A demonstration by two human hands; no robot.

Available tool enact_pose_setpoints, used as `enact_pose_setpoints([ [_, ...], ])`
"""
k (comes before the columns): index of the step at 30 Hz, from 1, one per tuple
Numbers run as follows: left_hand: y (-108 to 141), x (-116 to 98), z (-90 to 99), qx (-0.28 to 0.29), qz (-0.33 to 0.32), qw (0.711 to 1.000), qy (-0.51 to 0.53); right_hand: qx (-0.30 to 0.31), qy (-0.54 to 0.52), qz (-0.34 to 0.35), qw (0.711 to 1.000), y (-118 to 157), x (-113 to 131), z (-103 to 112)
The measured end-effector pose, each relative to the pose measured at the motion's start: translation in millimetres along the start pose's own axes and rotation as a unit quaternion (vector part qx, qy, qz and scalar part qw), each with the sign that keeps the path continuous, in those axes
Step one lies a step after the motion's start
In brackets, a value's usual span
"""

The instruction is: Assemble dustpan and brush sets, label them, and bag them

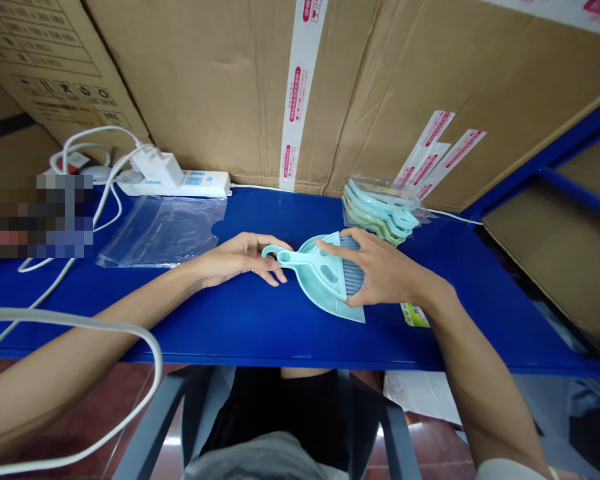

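Note:
A light turquoise dustpan [316, 295] with a matching hand brush [324, 265] lying in it is held just over the blue table, handles pointing left. My left hand [240, 260] has its fingers curled around the hooked handle ends. My right hand [387, 267] grips the brush head across its grey-blue bristles [351, 267], thumb on the near side and fingers on the far side. The dustpan's wide edge is partly covered by this hand. Beneath my right wrist, a green and white card [414, 315] is partly hidden.
Behind my right hand sits a stack of turquoise and green dustpans [380, 207] in clear plastic. A flat clear bag [165, 230] lies at left, before a white power strip [205, 183]. White cables [150, 333] loop across the left. Cardboard [220, 87] walls the back.

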State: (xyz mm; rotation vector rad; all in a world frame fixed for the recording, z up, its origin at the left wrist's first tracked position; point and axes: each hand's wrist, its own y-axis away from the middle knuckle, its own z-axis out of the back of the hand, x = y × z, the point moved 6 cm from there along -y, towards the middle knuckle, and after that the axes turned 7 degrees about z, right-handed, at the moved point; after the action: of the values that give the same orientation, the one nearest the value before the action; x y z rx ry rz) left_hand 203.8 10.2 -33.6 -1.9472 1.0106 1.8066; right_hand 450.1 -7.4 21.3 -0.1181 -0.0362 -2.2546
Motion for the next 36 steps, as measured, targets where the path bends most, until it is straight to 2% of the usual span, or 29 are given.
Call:
enact_pose_setpoints([
  [6,-2,2,7.1,-0.028,0.002,1.000,0.013,0.007,-0.001,-0.012,1.000,7,-6,5],
  [11,-3,6,11.5,-0.048,0.016,0.998,0.021,0.033,-0.004,-0.027,0.999,4,-4,2],
  [17,-4,10,13.1,-0.065,0.032,0.997,0.018,0.030,-0.009,-0.024,0.999,1,-5,-4],
  [21,-3,7,12.9,-0.073,0.035,0.997,0.012,0.067,-0.051,-0.052,0.995,1,-12,-7],
  [24,-1,3,10.5,-0.062,0.028,0.998,0.006,0.061,-0.081,-0.058,0.993,1,-12,-2],
  [31,-2,4,-5.9,-0.014,0.033,0.999,-0.001,0.040,-0.054,-0.026,0.997,-7,8,-11],
  [33,-3,6,-9.4,-0.016,0.036,0.999,-0.003,0.034,-0.052,-0.013,0.998,-10,16,-15],
  [36,-3,8,-8.8,-0.047,0.035,0.998,-0.011,0.035,-0.054,-0.007,0.998,-13,23,-20],
])
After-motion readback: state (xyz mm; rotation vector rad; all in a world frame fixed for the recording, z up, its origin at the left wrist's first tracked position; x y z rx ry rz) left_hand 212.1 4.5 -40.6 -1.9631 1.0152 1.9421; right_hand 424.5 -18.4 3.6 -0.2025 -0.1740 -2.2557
